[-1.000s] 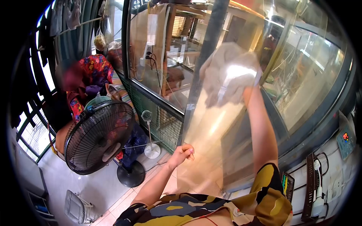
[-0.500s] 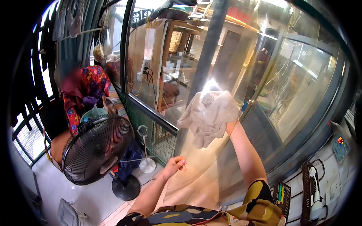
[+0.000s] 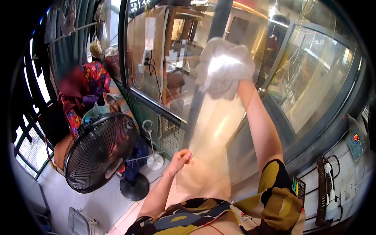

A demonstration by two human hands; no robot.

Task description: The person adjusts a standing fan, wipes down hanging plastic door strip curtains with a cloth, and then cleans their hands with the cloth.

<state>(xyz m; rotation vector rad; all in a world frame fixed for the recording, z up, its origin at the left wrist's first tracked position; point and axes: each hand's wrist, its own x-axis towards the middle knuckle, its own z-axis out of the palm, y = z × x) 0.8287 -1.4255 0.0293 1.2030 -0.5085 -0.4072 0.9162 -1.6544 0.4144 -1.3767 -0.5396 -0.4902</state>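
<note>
A pale, crumpled cloth (image 3: 225, 80) covers most of my right hand (image 3: 246, 87), which is raised at arm's length and presses it against a clear plastic curtain (image 3: 211, 137). The cloth is smeared by motion, and a bright glare falls on it. The fingers under it are hidden. Lower down, my left hand (image 3: 181, 159) is closed at the left edge of the hanging curtain, seemingly pinching the plastic. Creases run down the curtain below the cloth.
To the left stands a black pedestal fan (image 3: 102, 152), with a person in a floral red garment (image 3: 96, 76) beyond it. A metal-framed glass partition (image 3: 156, 105) runs behind the curtain. Power strips (image 3: 324, 188) and a control panel (image 3: 356, 143) are at the right wall.
My right hand has moved the cloth upward along the curtain, and the arm is stretched further. My left hand stays closed at the curtain's edge, with the view slightly shifted.
</note>
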